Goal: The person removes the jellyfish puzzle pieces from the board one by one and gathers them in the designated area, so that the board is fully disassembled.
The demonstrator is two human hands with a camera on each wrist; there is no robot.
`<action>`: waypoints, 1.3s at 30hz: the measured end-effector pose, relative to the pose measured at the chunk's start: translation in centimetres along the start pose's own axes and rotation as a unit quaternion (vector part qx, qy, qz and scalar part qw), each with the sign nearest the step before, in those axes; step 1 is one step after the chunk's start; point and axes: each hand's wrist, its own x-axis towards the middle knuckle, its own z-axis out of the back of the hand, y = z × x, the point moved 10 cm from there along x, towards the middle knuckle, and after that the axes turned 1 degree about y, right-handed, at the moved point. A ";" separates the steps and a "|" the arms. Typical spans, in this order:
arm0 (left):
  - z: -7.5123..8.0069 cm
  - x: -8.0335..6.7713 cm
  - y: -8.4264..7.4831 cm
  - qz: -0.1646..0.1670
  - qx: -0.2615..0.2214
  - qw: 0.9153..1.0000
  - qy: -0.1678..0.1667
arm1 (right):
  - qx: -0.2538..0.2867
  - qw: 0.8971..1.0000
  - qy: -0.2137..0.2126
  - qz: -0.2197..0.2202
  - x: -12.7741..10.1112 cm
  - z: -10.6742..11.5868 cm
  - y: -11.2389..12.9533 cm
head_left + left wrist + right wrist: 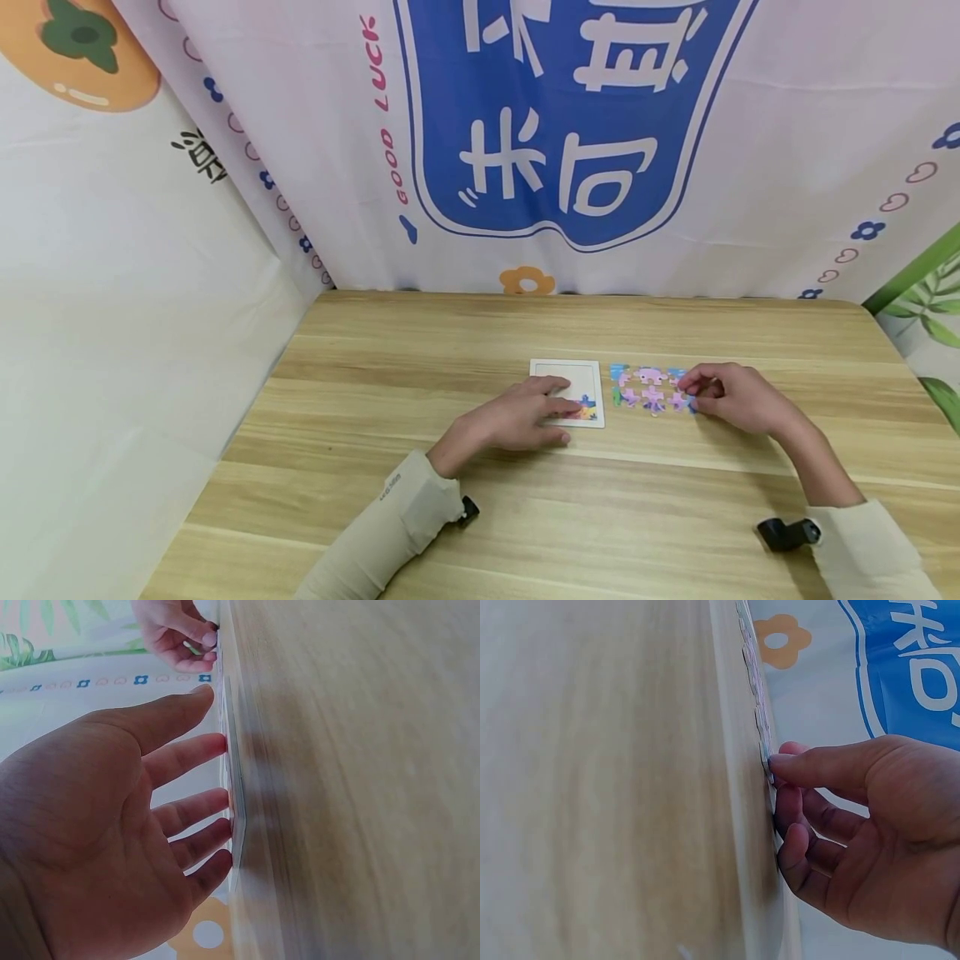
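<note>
A white square puzzle frame (pixel 564 363) lies on the table, with a few colourful pieces (pixel 588 412) fitted along its bottom edge. My left hand (pixel 525 414) rests over the frame's left and lower part, fingers spread and fairly straight; in the left wrist view its fingertips (pixel 219 799) meet the frame's surface. To the right of the frame lies a group of loose pink, blue and green puzzle pieces (pixel 651 398). At the right end of that group, my right hand (pixel 738 398) pinches a bluish puzzle piece between curled fingers and thumb, which partly hide it.
The wooden table (pixel 600 517) ends at the back against a printed curtain (pixel 300 125). Black wrist cameras stick out from both sleeves, one at the left cuff (pixel 468 511) and one at the right (pixel 787 533), low over the table.
</note>
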 end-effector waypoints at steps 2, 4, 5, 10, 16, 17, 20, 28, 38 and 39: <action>0.0 0.0 0.0 0.001 0.001 1.000 -0.001 | 0.000 1.000 -0.001 -0.001 0.0 0.0 0.0; -0.1 0.0 0.0 0.001 0.000 1.000 -0.001 | -0.001 1.000 -0.001 -0.002 0.1 0.0 0.0; -0.1 0.0 0.0 0.001 0.000 1.000 -0.001 | -0.001 1.000 -0.002 -0.002 0.1 0.0 0.0; 0.0 0.0 0.0 0.001 -0.002 1.000 -0.002 | -0.002 1.000 -0.004 -0.003 0.1 0.1 0.1; 0.1 -0.1 0.0 0.001 0.000 1.000 -0.005 | -0.007 1.000 -0.007 -0.014 0.1 0.2 0.1; 0.1 -0.1 0.0 0.000 0.000 1.000 -0.005 | -0.008 1.000 -0.008 -0.017 0.1 0.2 0.1; 0.1 0.0 0.0 -0.002 0.000 1.000 -0.007 | -0.008 1.000 -0.010 -0.019 0.2 0.2 0.3; -0.2 0.0 0.1 0.003 0.009 1.000 -0.003 | 0.000 1.000 -0.010 -0.007 0.6 -0.5 1.0; 0.2 -1.1 0.5 0.002 -0.001 1.000 -0.014 | 0.013 1.000 -0.005 0.006 1.8 -1.1 2.7; 0.3 -1.3 0.7 0.004 -0.005 1.000 -0.020 | 0.015 1.000 -0.005 0.008 2.0 -1.1 3.1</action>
